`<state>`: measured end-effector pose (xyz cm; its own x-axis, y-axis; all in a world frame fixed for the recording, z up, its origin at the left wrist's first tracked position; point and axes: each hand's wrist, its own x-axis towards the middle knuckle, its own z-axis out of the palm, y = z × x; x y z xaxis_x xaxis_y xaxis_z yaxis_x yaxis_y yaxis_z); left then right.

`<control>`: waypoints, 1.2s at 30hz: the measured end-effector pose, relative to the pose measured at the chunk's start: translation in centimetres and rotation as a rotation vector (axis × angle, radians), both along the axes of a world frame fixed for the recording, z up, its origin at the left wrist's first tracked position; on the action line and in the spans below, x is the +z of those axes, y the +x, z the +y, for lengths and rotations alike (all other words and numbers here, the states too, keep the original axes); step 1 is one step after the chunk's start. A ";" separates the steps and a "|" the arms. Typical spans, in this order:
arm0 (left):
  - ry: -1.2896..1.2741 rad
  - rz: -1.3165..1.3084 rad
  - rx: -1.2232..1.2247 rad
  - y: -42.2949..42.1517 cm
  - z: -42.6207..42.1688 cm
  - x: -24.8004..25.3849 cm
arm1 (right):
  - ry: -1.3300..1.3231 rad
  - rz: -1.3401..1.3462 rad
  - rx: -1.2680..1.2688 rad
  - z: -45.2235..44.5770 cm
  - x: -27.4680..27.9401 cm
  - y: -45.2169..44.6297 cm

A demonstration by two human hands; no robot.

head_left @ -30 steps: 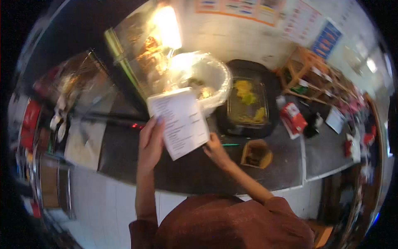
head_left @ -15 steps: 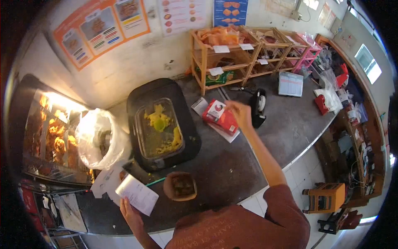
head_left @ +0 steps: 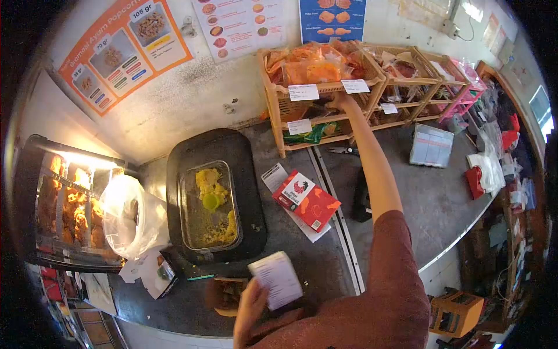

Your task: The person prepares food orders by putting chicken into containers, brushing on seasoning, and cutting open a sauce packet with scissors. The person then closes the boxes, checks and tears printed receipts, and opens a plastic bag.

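In my left hand [head_left: 251,303] is a small white notepad [head_left: 278,282] with writing on its top sheet. I hold it by its left edge, above the counter near my body. My right arm is stretched forward, and my right hand [head_left: 343,103] is inside the middle tier of a light-brown tiered rack [head_left: 272,93]. Its fingers are partly hidden by the shelf, so whether they grip anything is unclear. Dark packets lie in that tier, and bags of orange food [head_left: 319,63] fill the top one. A red and white box [head_left: 308,200] lies on papers below the rack.
A black cooker [head_left: 256,174] holds a clear tray with yellow rice [head_left: 210,181] and a green scoop [head_left: 211,202]. At left stand a lit display case [head_left: 72,203] and a plastic bag [head_left: 125,215]. A brown box [head_left: 226,291] sits near the notepad. Scissors [head_left: 343,150] lie below the rack.
My right hand has moved from above the red box into the rack. My left hand has carried the notepad to the right, closer to my body. The view has shifted too.
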<state>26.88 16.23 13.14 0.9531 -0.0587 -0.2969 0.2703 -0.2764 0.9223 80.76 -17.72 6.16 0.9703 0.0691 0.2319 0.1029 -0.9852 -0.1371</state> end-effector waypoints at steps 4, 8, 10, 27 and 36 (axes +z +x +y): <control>0.229 0.007 -0.203 0.5 -2.5 -10.5 | 0.336 0.009 0.381 -1.4 2.3 -3.6; 0.669 -0.301 -0.229 2.7 -4.2 -7.3 | 0.324 0.044 0.685 -0.1 6.3 -10.5; 0.600 -0.426 -0.210 5.6 -4.9 -4.9 | 0.292 0.003 0.700 0.1 5.4 -10.6; -1.164 0.080 0.276 25.8 -16.3 -3.2 | 0.780 -0.149 0.639 2.8 5.9 -25.7; -1.036 0.078 0.458 25.7 -16.7 -6.4 | -0.133 0.494 0.288 -12.7 -5.4 -11.8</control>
